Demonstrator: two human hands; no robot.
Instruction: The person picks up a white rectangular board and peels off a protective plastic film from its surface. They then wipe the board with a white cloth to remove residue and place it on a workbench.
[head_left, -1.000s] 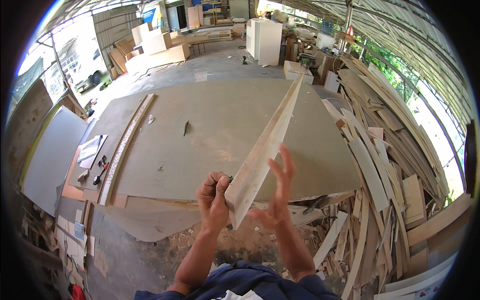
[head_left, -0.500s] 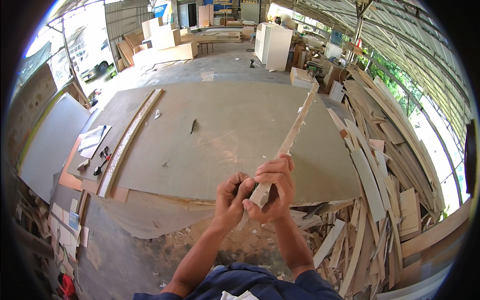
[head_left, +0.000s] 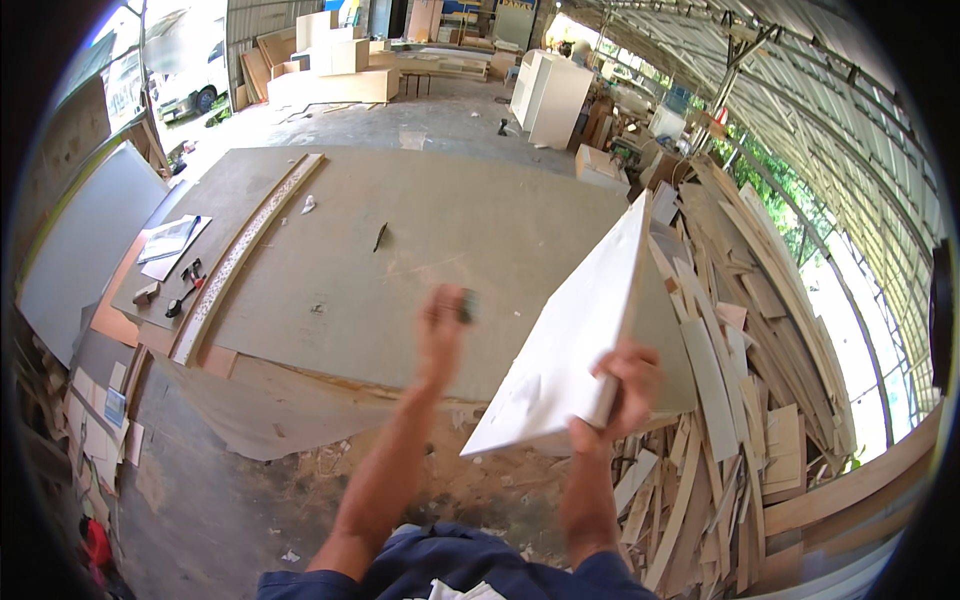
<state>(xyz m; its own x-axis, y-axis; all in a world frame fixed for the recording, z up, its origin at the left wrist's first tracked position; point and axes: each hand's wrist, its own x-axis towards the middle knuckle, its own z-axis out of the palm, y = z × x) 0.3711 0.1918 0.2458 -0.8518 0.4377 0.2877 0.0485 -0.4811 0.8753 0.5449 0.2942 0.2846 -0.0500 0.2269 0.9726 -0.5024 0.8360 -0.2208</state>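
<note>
A thin white-faced board tilts over the near right part of the worktable. My right hand is closed round its lower right edge. Its white face now shows broadly, and a pale wood-coloured edge runs up the far right side. My left hand is raised apart from the board, over the table. Motion smears it, but a small dark greenish object shows at its fingertips; its kind cannot be made out.
On the table lie a long pale strip, a thin dark piece, a tape measure and papers. Heaped wood offcuts line the right side. A white cabinet stands beyond the table.
My left hand has come off the board and moved left and up. The board has turned from edge-on to show its white face. My right hand, still gripping, has shifted right.
</note>
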